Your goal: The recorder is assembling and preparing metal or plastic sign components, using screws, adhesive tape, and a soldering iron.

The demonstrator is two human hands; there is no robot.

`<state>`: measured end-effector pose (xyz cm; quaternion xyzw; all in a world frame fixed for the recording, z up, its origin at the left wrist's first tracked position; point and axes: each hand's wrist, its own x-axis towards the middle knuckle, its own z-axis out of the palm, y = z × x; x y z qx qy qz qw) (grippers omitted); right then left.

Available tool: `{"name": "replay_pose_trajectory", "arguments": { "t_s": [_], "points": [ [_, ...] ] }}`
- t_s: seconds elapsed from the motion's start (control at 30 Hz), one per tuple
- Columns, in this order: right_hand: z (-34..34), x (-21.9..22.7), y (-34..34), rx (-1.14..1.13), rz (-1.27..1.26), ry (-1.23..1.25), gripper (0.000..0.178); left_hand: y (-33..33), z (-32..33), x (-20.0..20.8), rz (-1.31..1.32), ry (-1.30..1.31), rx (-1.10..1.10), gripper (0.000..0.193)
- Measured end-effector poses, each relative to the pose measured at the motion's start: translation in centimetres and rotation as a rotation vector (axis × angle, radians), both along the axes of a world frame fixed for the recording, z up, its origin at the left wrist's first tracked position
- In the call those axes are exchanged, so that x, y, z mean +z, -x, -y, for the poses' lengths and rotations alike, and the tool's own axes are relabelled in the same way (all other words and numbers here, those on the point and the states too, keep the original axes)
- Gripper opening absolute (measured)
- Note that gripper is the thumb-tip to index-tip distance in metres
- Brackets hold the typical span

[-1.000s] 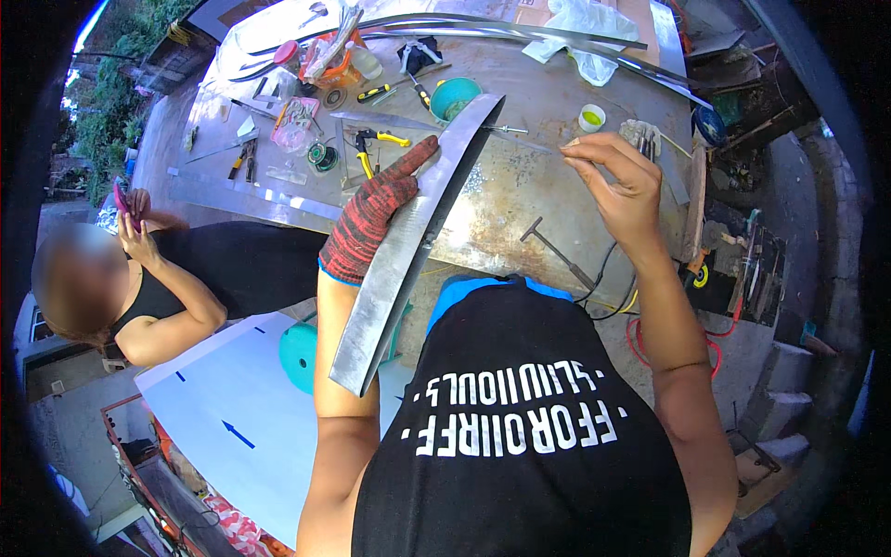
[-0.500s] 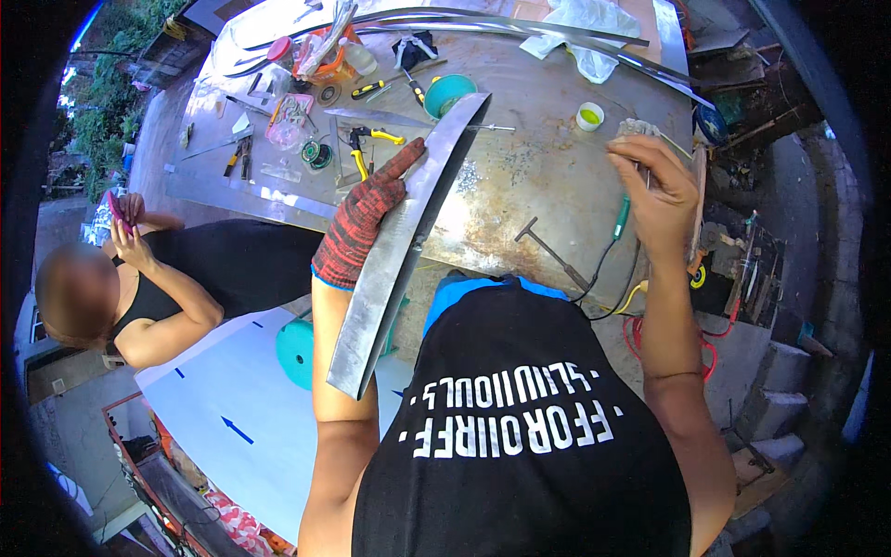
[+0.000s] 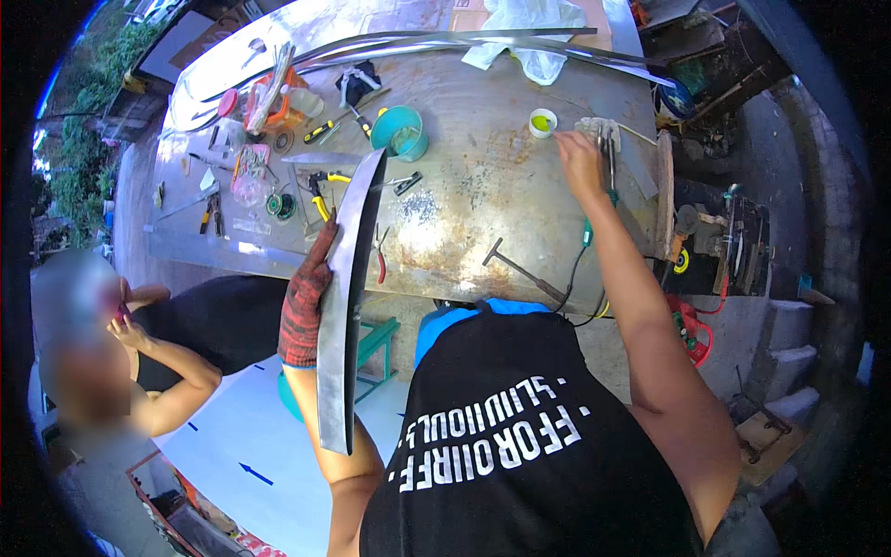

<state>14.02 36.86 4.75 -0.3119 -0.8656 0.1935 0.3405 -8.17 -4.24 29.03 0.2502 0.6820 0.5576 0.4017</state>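
Note:
My left hand, in a red and black knit glove, is closed on a long curved piece of grey sheet metal. The piece stands nearly upright in the view, its upper end beside a green bowl on the metal table. My bare right hand reaches over the table's right side, fingers apart and nothing visible in them. Its fingertips are just below a small white cup with yellow-green contents. Beside this hand lie a green-handled soldering iron and a greyish cloth.
Pliers with yellow handles, a solder spool and an orange basket are on the table's left. A T-shaped hammer lies near the front edge. Long metal strips and a plastic bag are at the back. Another person sits left.
My view has shifted, so the table sits further left. My right hand has reached forward toward the white cup. The sheet metal has swung more upright in my left hand.

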Motion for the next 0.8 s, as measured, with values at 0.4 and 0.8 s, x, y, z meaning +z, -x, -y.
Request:
{"name": "replay_pose_trajectory", "arguments": {
  "t_s": [0.4, 0.8],
  "points": [
    [0.4, -2.3, -0.4, -0.078, 0.254, -0.033, 0.035, -1.5, -2.9, 2.0, 0.137, 0.005, 0.093, 0.077],
    [9.9, -6.8, -10.7, -0.530, 0.323, 0.323, 0.055, -0.2, -0.1, 0.8, -0.054, 0.050, -0.032, 0.079]
  ]
}}
